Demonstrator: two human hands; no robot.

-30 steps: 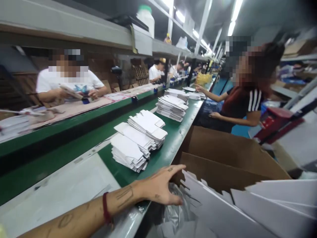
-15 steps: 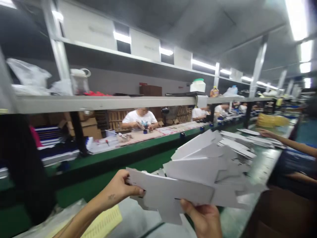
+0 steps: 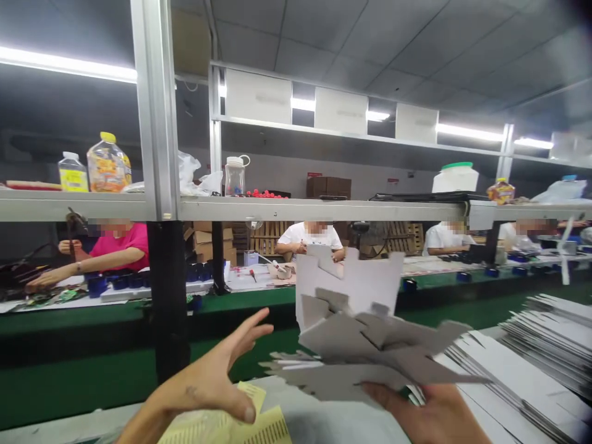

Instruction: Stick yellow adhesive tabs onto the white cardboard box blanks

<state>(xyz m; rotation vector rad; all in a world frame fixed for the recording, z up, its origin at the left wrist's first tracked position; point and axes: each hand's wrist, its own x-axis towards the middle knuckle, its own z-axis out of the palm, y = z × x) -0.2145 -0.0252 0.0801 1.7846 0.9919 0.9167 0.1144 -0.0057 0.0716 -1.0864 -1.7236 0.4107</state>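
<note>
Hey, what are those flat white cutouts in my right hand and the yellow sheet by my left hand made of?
The die-cut blanks held by the right hand look like thin paperboard: matte grey-white, crisp cut tabs, stiff while fanned. The yellow sheet below the open left hand looks like plain paper: thin, matte, printed with dark text lines.

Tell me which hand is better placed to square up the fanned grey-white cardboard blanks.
Probably the left hand: it is open and free beside the fanned grey-white cardboard blanks, while the right hand is underneath, holding them.
</note>
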